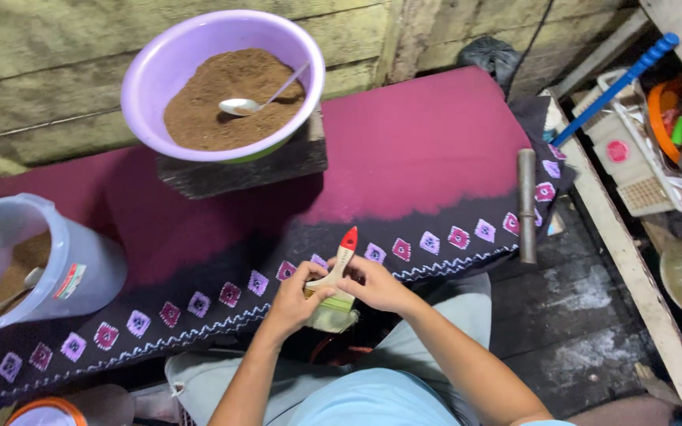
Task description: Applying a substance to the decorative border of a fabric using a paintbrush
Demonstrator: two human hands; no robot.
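While we look down at our own two hands near the lower middle of the frame, the fingers of the left hand (295, 298) are clenched around the metal band and bristle end of a paintbrush (336, 285), and the right hand (374, 284) grasps it from the other side, just below the handle. Holding it from both sides probably keeps it steady while the bristles are worked. Its long axis runs nearly upright in the picture, tilted slightly right: the red-tipped wooden handle points toward the upper right, the pale bristles down toward our lap. Beyond the hands lies a maroon and black cloth (412, 150) with a row of small diamond motifs. On a dark block at upper left sits a lilac bowl (151, 71) of brown powder with a spoon (240, 105); a clear plastic tub (80, 268) stands at left.
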